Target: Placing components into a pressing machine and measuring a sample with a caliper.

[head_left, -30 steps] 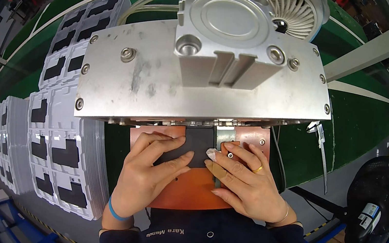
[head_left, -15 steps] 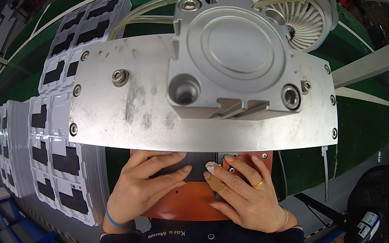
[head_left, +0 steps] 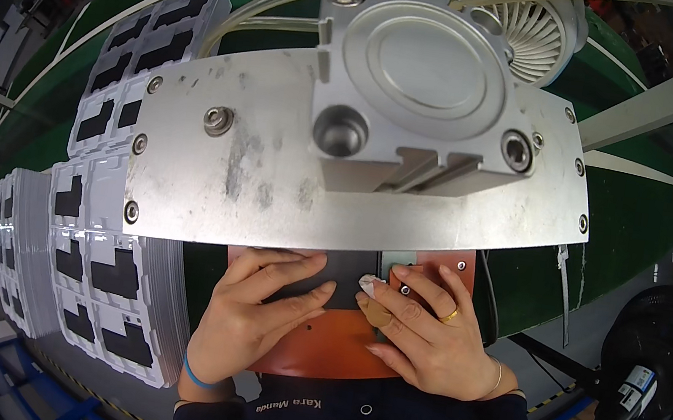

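Observation:
A dark grey flat piece (head_left: 349, 275) lies on an orange base plate (head_left: 319, 344) under the front edge of a metal press plate (head_left: 271, 193). My left hand (head_left: 252, 305) rests on the left part of the dark piece, thumb and fingers stretched and apart. Over the right side, my right hand (head_left: 439, 334) lies with its fingers extended, wearing a ring, and white and tan coverings on the fingertips. Those fingertips touch the dark piece's right edge beside a pale green strip (head_left: 399, 261). The far part of the piece is hidden under the press plate.
A silver pneumatic cylinder (head_left: 422, 77) sits on top of the press plate, with clear hoses behind it. Stacked white trays (head_left: 112, 206) holding black cut pieces stand at left. A white fan (head_left: 537, 41) is behind, a black round device (head_left: 652, 362) at right.
The press plate and cylinder sit slightly higher in the picture, and the cylinder a little farther right. Slightly more of the dark piece shows. Both hands stay almost where they were.

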